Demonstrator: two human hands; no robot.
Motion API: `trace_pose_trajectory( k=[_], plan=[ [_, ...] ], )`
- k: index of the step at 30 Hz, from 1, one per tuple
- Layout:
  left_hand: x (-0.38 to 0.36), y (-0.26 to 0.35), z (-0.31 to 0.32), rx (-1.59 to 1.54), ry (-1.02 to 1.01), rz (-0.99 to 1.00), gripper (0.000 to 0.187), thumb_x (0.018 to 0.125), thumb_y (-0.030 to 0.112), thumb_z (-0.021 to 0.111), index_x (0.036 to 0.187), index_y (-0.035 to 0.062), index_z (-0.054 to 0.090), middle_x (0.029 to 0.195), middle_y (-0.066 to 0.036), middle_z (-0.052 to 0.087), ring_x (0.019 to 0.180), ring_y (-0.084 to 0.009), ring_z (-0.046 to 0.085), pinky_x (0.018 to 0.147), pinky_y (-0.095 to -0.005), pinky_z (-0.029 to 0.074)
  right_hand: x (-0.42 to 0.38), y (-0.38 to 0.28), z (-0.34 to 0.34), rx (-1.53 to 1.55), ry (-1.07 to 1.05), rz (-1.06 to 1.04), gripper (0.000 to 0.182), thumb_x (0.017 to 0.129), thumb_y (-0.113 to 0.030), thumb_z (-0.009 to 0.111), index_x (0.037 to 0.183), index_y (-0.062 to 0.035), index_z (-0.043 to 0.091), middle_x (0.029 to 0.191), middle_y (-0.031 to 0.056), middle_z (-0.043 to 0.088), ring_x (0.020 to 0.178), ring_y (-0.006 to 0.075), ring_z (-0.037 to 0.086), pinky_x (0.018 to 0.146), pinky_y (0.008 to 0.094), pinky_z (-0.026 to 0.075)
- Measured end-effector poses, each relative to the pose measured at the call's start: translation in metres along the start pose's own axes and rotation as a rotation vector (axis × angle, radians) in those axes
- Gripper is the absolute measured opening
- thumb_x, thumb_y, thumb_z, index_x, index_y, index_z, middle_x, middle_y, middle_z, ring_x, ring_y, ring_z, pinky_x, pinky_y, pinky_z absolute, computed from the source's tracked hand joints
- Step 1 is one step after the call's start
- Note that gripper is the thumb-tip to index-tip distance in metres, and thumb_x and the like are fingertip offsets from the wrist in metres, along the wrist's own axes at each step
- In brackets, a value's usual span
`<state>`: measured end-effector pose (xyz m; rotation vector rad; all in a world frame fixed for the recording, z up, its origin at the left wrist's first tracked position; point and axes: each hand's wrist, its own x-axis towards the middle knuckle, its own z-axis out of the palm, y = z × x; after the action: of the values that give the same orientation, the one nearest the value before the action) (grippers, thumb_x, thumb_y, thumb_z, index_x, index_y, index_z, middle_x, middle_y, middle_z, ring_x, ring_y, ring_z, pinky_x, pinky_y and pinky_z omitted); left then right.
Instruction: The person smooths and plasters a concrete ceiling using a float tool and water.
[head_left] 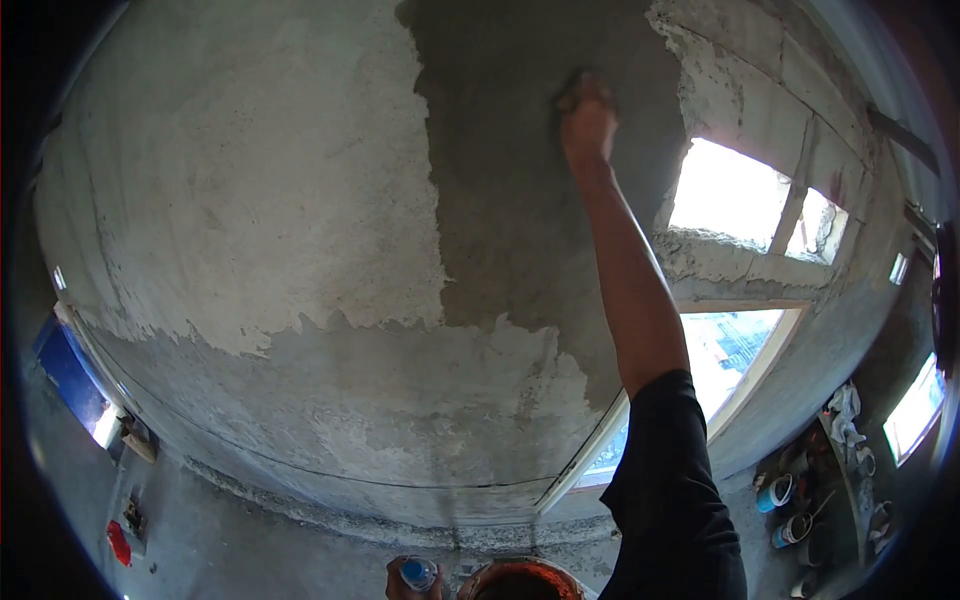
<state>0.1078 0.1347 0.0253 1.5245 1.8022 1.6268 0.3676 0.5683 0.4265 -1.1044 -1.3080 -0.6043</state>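
My right hand (590, 118) is raised high against the dark, damp-looking patch of plaster (500, 200) on the wall. Its fingers are closed round a small dark object that is blurred and partly hidden. At the bottom edge my left hand (400, 583) is wrapped round a clear plastic bottle with a blue cap (418, 572). Just to the right of the bottle is the rim of a bucket (520, 568), orange-red inside. Paler, dry plaster (250, 180) borders the dark patch on the left.
Right of my raised arm are a bright wall opening (730, 195) and a framed window (735, 345). Buckets (774, 494) stand on the floor at the lower right, beside a cluttered ledge. A red item (119, 543) lies at the lower left.
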Motion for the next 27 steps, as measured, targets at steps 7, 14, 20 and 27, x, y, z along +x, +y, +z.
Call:
trace_pose_trajectory(
  k=[7,14,20,27],
  plan=[
    [-0.002,0.002,0.002,-0.177,-0.032,-0.14,0.039,0.075,0.021,0.078,0.103,0.0033,0.057,0.089,-0.014,0.064,0.078,-0.0306,0.061,0.071,-0.0396,0.05,-0.044,-0.017,0.005,0.089,-0.34,-0.549,0.053,0.078,0.002,0.055,0.129,-0.013,0.051,0.125,0.0207,0.053,0.106,0.0382,0.057,0.09,0.0432,0.05],
    [-0.002,0.005,0.001,-0.121,-0.002,-0.123,0.039,0.074,0.021,0.078,0.102,0.003,0.057,0.088,-0.016,0.063,0.078,-0.0323,0.062,0.071,-0.0409,0.05,-0.002,0.005,-0.002,0.009,0.014,-0.06,0.056,0.083,-0.006,0.054,0.136,-0.0205,0.043,0.134,0.0152,0.048,0.115,0.0358,0.052,0.099,0.0418,0.043],
    [-0.01,-0.027,0.006,0.01,-0.031,-0.011,0.039,0.075,0.019,0.078,0.103,0.0031,0.056,0.088,-0.016,0.063,0.078,-0.0329,0.062,0.071,-0.0416,0.05,-0.043,0.005,-0.004,0.095,-0.38,-0.437,0.058,0.081,-0.003,0.053,0.135,-0.02,0.044,0.134,0.0148,0.048,0.116,0.0364,0.051,0.1,0.0429,0.043],
    [-0.003,0.007,0.004,-0.163,-0.035,-0.155,0.04,0.074,0.018,0.079,0.103,0.0031,0.056,0.088,-0.016,0.062,0.077,-0.0323,0.06,0.07,-0.0409,0.049,0.017,0.011,-0.028,-0.064,0.098,-0.2,0.06,0.073,0.004,0.06,0.13,-0.0134,0.049,0.118,0.0175,0.058,0.103,0.0348,0.059,0.088,0.0416,0.051]
  ],
)
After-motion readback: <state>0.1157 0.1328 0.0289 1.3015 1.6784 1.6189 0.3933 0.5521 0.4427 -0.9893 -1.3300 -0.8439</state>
